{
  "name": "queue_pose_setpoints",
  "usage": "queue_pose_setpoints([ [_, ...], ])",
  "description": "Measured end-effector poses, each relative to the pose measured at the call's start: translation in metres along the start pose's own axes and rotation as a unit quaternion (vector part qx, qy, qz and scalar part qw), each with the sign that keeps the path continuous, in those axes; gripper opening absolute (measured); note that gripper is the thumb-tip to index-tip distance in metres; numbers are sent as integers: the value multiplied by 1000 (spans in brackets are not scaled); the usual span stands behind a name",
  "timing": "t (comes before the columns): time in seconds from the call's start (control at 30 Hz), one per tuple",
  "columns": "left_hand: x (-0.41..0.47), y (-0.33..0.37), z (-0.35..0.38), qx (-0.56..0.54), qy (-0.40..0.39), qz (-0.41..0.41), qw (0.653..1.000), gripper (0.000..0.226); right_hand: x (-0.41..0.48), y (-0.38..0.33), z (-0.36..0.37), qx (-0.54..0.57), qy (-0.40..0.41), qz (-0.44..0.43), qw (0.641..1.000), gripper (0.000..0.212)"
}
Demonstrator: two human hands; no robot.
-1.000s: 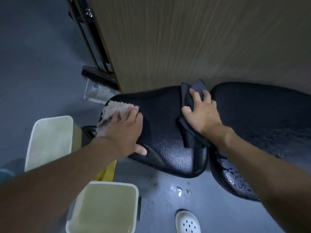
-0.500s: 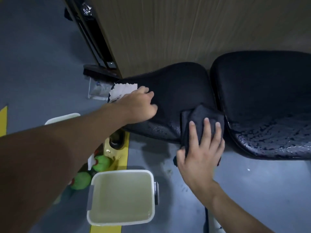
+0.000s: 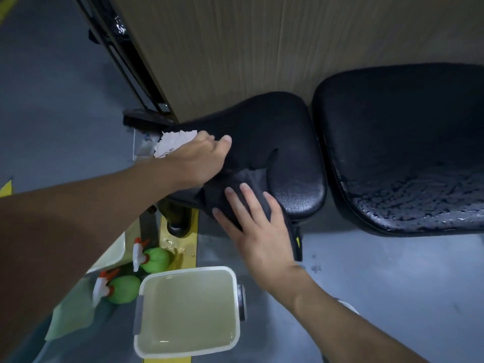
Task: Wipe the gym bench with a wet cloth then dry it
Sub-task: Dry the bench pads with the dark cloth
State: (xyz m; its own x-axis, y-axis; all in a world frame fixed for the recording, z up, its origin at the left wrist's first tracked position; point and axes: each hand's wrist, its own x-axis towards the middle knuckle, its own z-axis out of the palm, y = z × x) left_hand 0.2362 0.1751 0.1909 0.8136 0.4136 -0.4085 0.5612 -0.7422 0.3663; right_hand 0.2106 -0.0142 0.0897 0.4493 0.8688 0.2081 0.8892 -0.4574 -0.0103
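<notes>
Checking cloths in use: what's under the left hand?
The left hand presses a pale cloth onto the small seat pad; only the cloth's far edge shows, the rest is covered.

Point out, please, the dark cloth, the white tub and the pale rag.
dark cloth [image 3: 252,179]: head view, bare fold above the fingers.
white tub [image 3: 234,273]: head view, far right corner of its rim.
pale rag [image 3: 172,144]: head view, crumpled middle.

Two pads [image 3: 275,132], two cloths [image 3: 175,142], two bottles [image 3: 154,259], two tubs [image 3: 188,310].
</notes>
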Motion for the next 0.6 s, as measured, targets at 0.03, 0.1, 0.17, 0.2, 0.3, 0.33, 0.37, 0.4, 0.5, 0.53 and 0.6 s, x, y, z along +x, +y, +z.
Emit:
queue_pose_setpoints([
  [0.03,0,0,-1,14,-23,2,1000,58,-6,7,-5,8,10,10,1000,60],
  [0.1,-2,6,-4,68,-48,-12,996,59,-16,18,-20,18,16,43,999,63],
  [0.17,-6,12,-4,116,-39,2,992,46,-18,27,-33,50,6,120,992,69],
  [0.2,-10,16,-3,118,-24,20,992,46,-15,33,-43,82,5,175,981,71],
  [0.3,-22,34,7,55,8,72,996,50,1,56,-78,218,22,301,928,68],
  [0.33,-23,42,12,20,8,69,997,47,5,65,-92,269,25,327,906,67],
  [0.37,-23,50,18,-11,8,60,998,47,6,75,-105,302,40,341,889,66],
  [0.4,-22,57,23,-40,10,53,998,47,7,86,-117,312,62,345,883,66],
  [0.5,-13,81,30,-86,26,58,994,45,10,125,-149,212,139,306,918,69],
  [0.53,-9,87,30,-85,25,70,994,45,12,140,-155,170,123,285,935,72],
  [0.6,1,97,32,-73,25,100,992,44,18,172,-160,103,-38,231,967,80],
])
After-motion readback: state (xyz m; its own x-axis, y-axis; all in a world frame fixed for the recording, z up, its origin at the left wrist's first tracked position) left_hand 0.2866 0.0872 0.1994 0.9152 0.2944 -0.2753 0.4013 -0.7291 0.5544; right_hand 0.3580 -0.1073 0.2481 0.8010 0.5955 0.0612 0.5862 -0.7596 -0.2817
